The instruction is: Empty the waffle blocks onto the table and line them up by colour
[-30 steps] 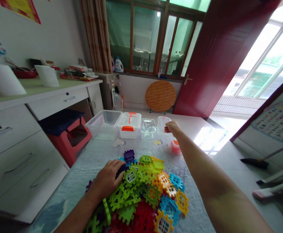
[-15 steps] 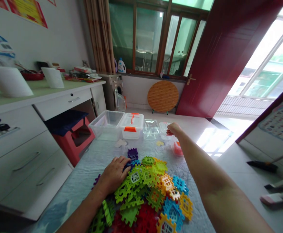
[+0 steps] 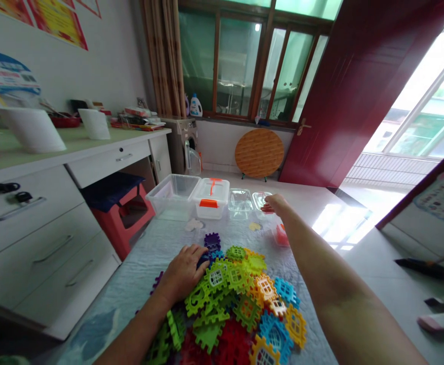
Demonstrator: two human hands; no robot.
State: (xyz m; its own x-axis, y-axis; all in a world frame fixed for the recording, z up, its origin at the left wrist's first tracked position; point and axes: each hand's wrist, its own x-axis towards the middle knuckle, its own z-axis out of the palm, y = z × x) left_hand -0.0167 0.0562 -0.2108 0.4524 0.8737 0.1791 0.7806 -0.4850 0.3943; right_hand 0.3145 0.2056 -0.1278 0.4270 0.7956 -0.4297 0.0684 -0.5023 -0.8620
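My left hand (image 3: 186, 268) rests on the left side of a heap of plastic interlocking building tiles. Its thumb and fingers are apart, with a dark blue tile (image 3: 204, 259) showing between them. Just beyond lies a purple tile (image 3: 212, 241). Lime green tiles (image 3: 216, 277) cover the heap's middle; red tiles (image 3: 233, 339) are nearest me, and orange-yellow (image 3: 295, 324) and blue tiles (image 3: 286, 290) lie on the right. My right hand (image 3: 276, 204) is stretched out over a small clear box (image 3: 260, 201) at the far side, fingers extended; whether they touch it I cannot tell.
Along the far edge stand a large open clear bin (image 3: 174, 195), a lidded box with orange latches (image 3: 211, 197) and a clear tray (image 3: 241, 203). A small box with red on it (image 3: 281, 234) sits below my right wrist. A red stool (image 3: 126, 218) stands left, beside a white desk (image 3: 108, 152).
The view has shifted slightly, so everything sits a little further right. My left hand stays on the heap. My right hand's fingers extend a little more over the small clear box.
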